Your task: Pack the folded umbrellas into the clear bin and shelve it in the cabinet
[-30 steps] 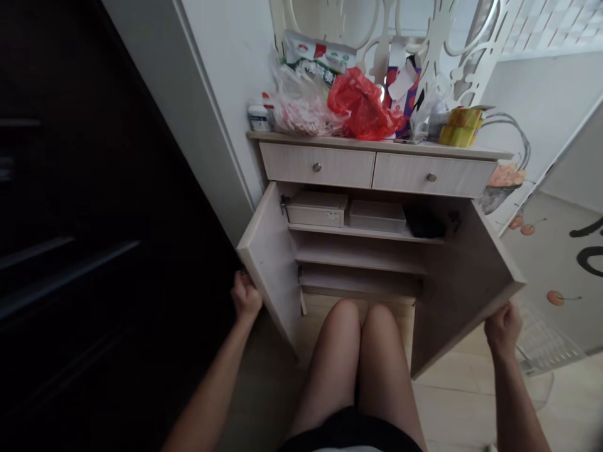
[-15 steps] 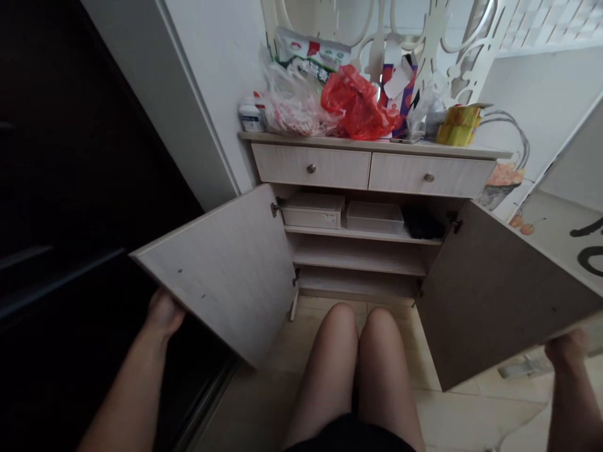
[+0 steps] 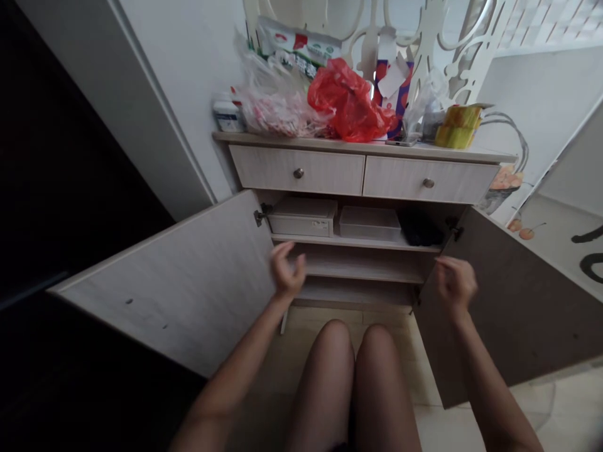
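A low pale-wood cabinet (image 3: 358,148) stands against the wall with both doors swung wide. My left hand (image 3: 286,271) hovers in front of the middle shelf (image 3: 362,267), fingers loosely curled and apart, holding nothing. My right hand (image 3: 453,282) hangs near the right hinge, fingers bent and empty. On the top shelf lie two flat pale boxes (image 3: 301,217) (image 3: 370,222) and a dark object (image 3: 419,228). The left door (image 3: 179,282) and right door (image 3: 518,301) stand free of my hands. My bare knees (image 3: 351,358) are below the opening.
Two shut drawers with round knobs (image 3: 298,172) (image 3: 428,182) sit above the shelves. The cabinet top carries plastic bags, a red bag (image 3: 346,103), a yellow packet (image 3: 456,125) and a phone (image 3: 400,142). A dark door (image 3: 56,188) is at left; tiled floor lies below.
Both doors have swung from half open to fully wide. My hands have let go of the door edges and moved inward in front of the shelves.
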`<state>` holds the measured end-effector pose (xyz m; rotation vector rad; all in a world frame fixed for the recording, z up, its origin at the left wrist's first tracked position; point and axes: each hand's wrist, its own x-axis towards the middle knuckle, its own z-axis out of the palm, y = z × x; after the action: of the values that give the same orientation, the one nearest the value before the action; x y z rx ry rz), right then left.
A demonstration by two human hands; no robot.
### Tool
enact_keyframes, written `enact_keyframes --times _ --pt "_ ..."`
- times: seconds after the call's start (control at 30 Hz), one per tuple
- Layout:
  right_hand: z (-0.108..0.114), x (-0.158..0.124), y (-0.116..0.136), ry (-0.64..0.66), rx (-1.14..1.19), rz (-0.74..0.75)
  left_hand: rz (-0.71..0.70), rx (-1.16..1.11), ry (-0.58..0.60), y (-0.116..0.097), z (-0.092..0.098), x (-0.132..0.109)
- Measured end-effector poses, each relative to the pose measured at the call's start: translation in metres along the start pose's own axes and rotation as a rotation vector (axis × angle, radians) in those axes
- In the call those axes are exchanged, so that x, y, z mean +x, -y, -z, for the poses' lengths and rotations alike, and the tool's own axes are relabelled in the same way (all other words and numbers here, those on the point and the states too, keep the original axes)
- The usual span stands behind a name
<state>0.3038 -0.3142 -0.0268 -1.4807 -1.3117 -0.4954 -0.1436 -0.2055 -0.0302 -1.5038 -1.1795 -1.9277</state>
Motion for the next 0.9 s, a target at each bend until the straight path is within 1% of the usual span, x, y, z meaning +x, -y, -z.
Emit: enact_keyframes --times 0.07,0.1,0.13,0.17,0.2,0.27,0.3,0.37,0.43,0.5,0.6,0.67,0.73,0.77,0.83,0.9 --pt "-0.055 0.028 0.016 0.134 0.049 0.118 -0.128 -0.074 0.431 -0.020 -0.073 0.004" --pt "-0.083 0.044 0.021 0.248 0.055 0.171 -0.183 -0.094 0.638 -0.028 -0.107 0.006" --pt "-0.110 0.058 0.022 0.332 0.016 0.180 -0.235 -0.097 0.808 -0.034 -0.138 0.009" --pt "-0.135 0.071 0.020 0.409 -0.044 0.171 -0.268 -0.079 0.936 -0.039 -0.166 0.010" --pt "-0.157 0.081 0.017 0.484 -0.118 0.149 -0.286 -0.052 1.043 -0.042 -0.190 0.011" --pt "-0.189 0.095 0.006 0.628 -0.259 0.106 -0.288 0.039 1.194 -0.043 -0.226 0.010" --pt "-0.201 0.099 0.000 0.687 -0.316 0.089 -0.275 0.091 1.241 -0.041 -0.239 0.008" --pt "-0.216 0.105 -0.008 0.765 -0.386 0.067 -0.236 0.178 1.280 -0.036 -0.256 0.004" --pt "-0.223 0.109 -0.013 0.796 -0.420 0.047 -0.201 0.213 1.277 -0.030 -0.264 0.000" --pt "-0.226 0.114 -0.016 0.815 -0.428 0.040 -0.177 0.209 1.267 -0.025 -0.266 -0.001" --pt "-0.223 0.117 -0.020 0.815 -0.390 0.084 -0.145 0.188 1.276 -0.020 -0.261 0.001" --pt "-0.216 0.116 -0.022 0.795 -0.341 0.127 -0.141 0.152 1.300 -0.018 -0.252 0.006" --pt "-0.203 0.110 -0.022 0.772 -0.284 0.166 -0.182 0.094 1.316 -0.017 -0.236 0.010" --pt "-0.194 0.106 -0.021 0.760 -0.254 0.186 -0.219 0.065 1.318 -0.017 -0.225 0.012" --pt "-0.173 0.094 -0.017 0.742 -0.196 0.233 -0.306 0.026 1.310 -0.017 -0.197 0.014" --pt "-0.148 0.078 -0.009 0.739 -0.154 0.279 -0.362 0.003 1.296 -0.018 -0.164 0.012"
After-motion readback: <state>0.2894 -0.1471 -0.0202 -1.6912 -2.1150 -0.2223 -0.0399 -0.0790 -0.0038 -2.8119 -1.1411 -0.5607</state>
